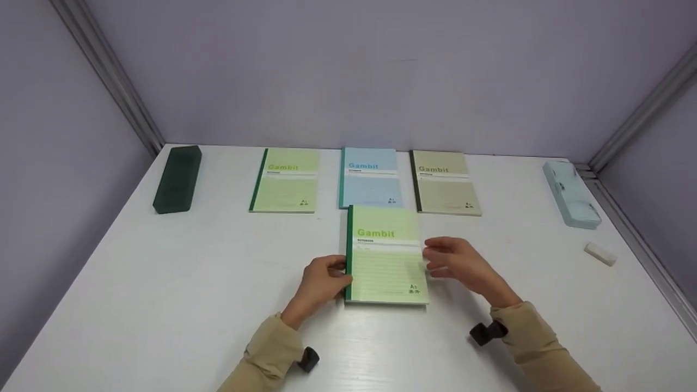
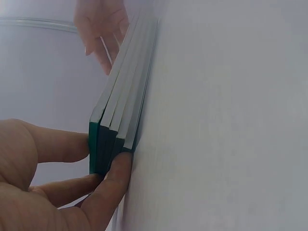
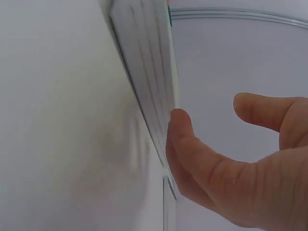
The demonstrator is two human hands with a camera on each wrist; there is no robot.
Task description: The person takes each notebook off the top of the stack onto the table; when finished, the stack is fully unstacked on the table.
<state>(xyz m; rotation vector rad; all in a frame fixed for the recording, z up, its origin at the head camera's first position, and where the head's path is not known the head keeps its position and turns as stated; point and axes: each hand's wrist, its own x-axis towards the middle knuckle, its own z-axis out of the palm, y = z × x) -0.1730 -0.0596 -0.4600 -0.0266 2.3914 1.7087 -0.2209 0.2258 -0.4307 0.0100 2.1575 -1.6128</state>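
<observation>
A stack of green "Gambit" notebooks (image 1: 385,256) lies on the white table (image 1: 163,283), in front of me. My left hand (image 1: 325,280) grips its dark green spine side. In the left wrist view the thumb and fingers (image 2: 108,185) pinch the spines of the stack (image 2: 122,110). My right hand (image 1: 454,261) is at the stack's right edge with loosely bent fingers. The right wrist view shows its thumb (image 3: 185,139) touching the page edges (image 3: 147,62), the forefinger held apart from them.
Behind the stack lie three single notebooks in a row: green (image 1: 286,181), light blue (image 1: 370,177) and beige (image 1: 445,182). A dark green case (image 1: 177,178) sits at the far left. At the far right are a pale blue case (image 1: 570,193) and a white eraser (image 1: 599,253). Walls close three sides.
</observation>
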